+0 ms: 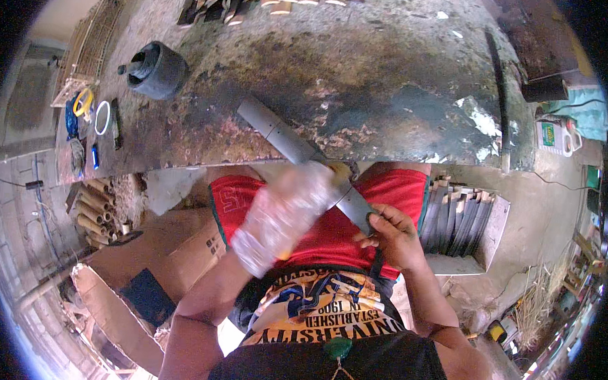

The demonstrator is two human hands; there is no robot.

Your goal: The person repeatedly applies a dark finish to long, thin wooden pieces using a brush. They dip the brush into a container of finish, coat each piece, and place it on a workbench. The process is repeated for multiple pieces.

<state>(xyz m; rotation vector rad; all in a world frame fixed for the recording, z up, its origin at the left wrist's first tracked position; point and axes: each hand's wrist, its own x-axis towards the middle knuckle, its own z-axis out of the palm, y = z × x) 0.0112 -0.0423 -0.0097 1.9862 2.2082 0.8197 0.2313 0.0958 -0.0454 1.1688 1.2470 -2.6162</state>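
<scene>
Watching from my end, nearest are the red shorts [397,193], the slat [276,131] slanting above them and past the counter's edge. My right hand [393,236] grips its near end, thumb on top. My left hand [287,199], in clear plastic, blurs across its middle and blocks my view; whether its fingers are closed I cannot tell. To the left a cardboard box [99,310] gapes, with tubes [95,213] stacked beyond; to the right, dark strips [458,215] stand in a bin. On the stained counter [255,64], the pot [164,74] sits left of the slat's far tip, well apart. A rod [498,96] lies along the right side; bamboo pieces [277,0] crowd the far edge.
</scene>
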